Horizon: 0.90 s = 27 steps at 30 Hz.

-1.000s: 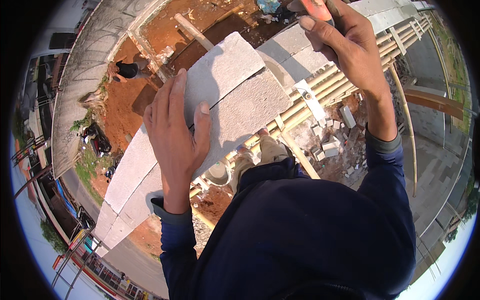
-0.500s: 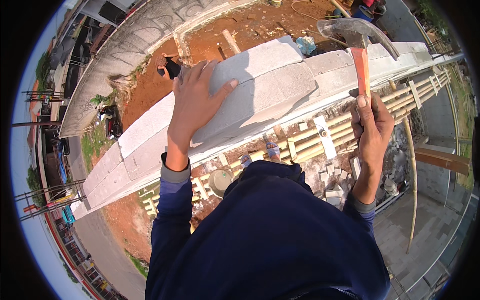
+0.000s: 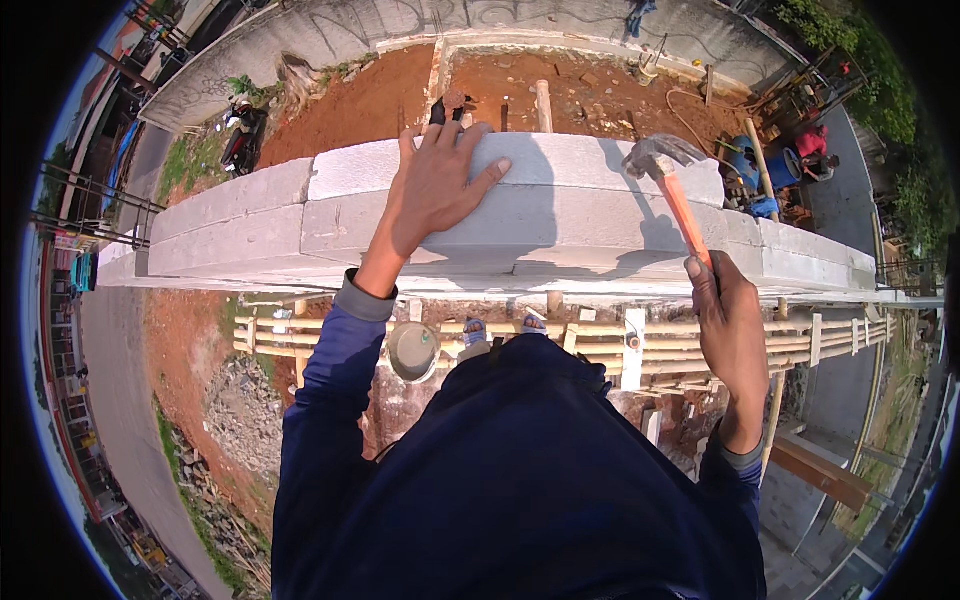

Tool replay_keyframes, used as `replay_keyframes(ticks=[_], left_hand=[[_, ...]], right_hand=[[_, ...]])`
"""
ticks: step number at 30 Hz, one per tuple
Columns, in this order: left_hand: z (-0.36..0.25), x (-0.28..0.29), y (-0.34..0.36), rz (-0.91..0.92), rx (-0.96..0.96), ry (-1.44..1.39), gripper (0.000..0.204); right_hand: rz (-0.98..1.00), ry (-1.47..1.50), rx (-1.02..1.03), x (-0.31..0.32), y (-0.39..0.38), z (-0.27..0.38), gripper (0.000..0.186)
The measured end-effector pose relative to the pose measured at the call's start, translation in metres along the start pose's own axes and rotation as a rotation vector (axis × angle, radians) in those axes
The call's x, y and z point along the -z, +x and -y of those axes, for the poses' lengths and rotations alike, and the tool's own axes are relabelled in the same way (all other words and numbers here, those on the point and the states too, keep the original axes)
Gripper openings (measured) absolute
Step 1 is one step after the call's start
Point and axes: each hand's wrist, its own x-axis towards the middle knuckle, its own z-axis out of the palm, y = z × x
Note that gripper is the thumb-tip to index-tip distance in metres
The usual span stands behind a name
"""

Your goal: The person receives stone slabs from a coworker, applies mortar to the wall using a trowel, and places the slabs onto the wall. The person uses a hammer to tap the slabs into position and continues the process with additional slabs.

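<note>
Light, square taps would best spare the pale grey rectangular block (image 3: 585,165) topping the grey masonry wall (image 3: 228,222), the left hand (image 3: 440,190) braced on it, fingers spread and released, the right hand's (image 3: 728,318) fingers grasping the orange-handled, metal-headed hammer (image 3: 682,208).

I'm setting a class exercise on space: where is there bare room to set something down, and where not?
The block wall is bare on top between the left hand and the hammer, and left of that hand. The bamboo scaffold is crowded around the sandalled feet and bucket.
</note>
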Motion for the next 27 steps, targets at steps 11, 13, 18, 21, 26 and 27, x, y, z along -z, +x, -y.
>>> replay_keyframes(ticks=[11, 13, 18, 21, 26, 27], left_hand=[[-0.007, -0.026, 0.008, -0.176, 0.009, 0.02, 0.054], [-0.007, -0.033, 0.005, -0.192, 0.032, 0.031, 0.054], [-0.01, -0.021, 0.01, -0.102, 0.015, -0.008, 0.057], [0.006, -0.035, 0.0, -0.302, -0.14, -0.199, 0.072], [-0.008, -0.041, 0.017, -0.179, -0.004, -0.092, 0.049], [-0.006, -0.047, 0.017, -0.159, -0.001, -0.096, 0.049]], right_hand=[[0.173, 0.226, -0.122, -0.031, 0.017, 0.023, 0.039], [0.146, 0.442, -0.079, -0.031, 0.014, 0.058, 0.037], [0.195, 0.775, 0.276, -0.069, 0.036, 0.153, 0.041], [0.47, 0.607, 0.265, -0.108, 0.053, 0.208, 0.038], [0.78, 0.476, 0.143, -0.125, 0.052, 0.223, 0.033], [0.784, 0.506, 0.118, -0.125, 0.048, 0.223, 0.033]])
